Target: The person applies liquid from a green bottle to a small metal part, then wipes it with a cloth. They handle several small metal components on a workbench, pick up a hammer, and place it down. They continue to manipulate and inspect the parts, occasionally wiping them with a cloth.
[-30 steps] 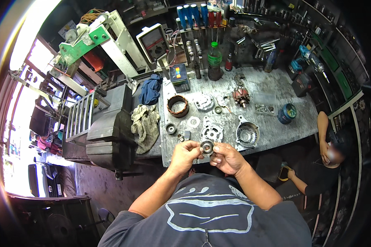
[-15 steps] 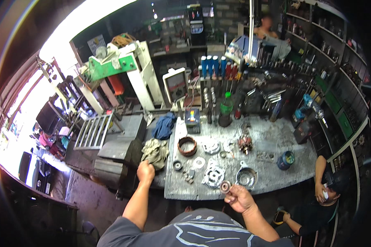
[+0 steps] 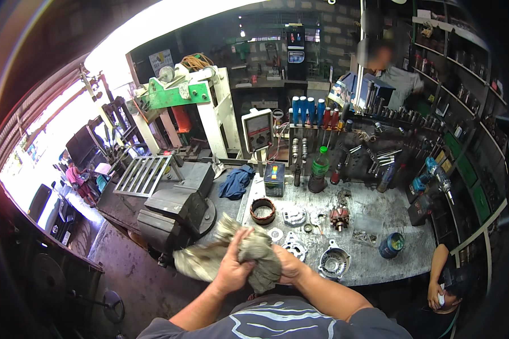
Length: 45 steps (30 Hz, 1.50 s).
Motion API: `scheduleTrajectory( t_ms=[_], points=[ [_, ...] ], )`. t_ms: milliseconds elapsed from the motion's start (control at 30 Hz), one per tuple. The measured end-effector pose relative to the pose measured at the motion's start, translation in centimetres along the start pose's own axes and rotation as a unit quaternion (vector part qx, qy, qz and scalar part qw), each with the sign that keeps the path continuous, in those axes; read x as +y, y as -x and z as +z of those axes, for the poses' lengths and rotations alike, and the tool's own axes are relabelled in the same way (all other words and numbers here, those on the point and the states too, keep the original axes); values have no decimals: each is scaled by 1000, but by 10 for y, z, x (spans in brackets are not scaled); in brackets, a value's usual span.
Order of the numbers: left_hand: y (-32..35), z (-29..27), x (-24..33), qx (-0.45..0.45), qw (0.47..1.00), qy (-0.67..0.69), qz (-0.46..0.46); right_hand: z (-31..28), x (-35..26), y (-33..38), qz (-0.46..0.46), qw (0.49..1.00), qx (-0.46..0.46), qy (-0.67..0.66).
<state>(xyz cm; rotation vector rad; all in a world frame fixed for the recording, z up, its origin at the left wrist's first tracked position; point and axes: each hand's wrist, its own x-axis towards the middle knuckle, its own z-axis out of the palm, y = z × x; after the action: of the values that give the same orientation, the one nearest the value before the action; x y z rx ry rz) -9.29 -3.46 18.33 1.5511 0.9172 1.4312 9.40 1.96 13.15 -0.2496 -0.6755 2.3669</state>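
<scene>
A crumpled greyish-beige rag (image 3: 259, 261) is bunched between my hands in front of the bench, its loose end blurred at the left. My left hand (image 3: 233, 269) grips the rag with its fingers wrapped over it. Against the rag's right side, my right hand (image 3: 290, 265) is closed, its fingertips covered by the cloth. The small round bearing seen in my right hand earlier is hidden now. Just beyond lie a perforated metal end housing (image 3: 295, 247), a round cup-shaped housing (image 3: 333, 263), a pale flat ring (image 3: 275, 234) and a copper-wound stator ring (image 3: 262, 212).
A rotor (image 3: 339, 217), a blue can (image 3: 392, 245) and a green-capped bottle (image 3: 319, 166) stand on the metal bench (image 3: 373, 271). A big vise (image 3: 172, 217) and a blue cloth (image 3: 237, 182) are at left. Another person (image 3: 444, 291) is close by at lower right.
My left hand has lifted the rag off the bench by the vise and brought it right, to my right hand. The bearing has gone from sight behind the cloth. The view has shifted.
</scene>
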Motion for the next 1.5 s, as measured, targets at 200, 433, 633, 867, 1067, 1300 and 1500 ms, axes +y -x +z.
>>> scheduleTrajectory(
  t_ms=[200, 433, 633, 867, 1067, 1300, 1500],
  points=[
    [2, -1, 5, 219, 972, -63, 61, 35, 9, -18, -133, 952, -3, 275],
    [-19, -15, 30, 196, 950, 241, 19, -5, 33, -20, -101, 795, 224, 554],
    [-22, 21, 10, 4, 921, 372, -118, -27, 20, -15, 63, 983, 1, -172],
    [-33, 38, -34, 60, 890, 402, -208, -11, 0, 30, -204, 844, 138, 477],
    [-35, 62, -62, -101, 986, 130, -32, -8, -3, 43, -268, 840, 273, 384],
    [-51, 56, -64, -53, 962, 228, -139, -11, -4, 50, -246, 879, 204, 354],
    [-37, 60, -66, -134, 990, 13, -39, -13, -14, 48, -288, 840, 277, 367]
  ],
)
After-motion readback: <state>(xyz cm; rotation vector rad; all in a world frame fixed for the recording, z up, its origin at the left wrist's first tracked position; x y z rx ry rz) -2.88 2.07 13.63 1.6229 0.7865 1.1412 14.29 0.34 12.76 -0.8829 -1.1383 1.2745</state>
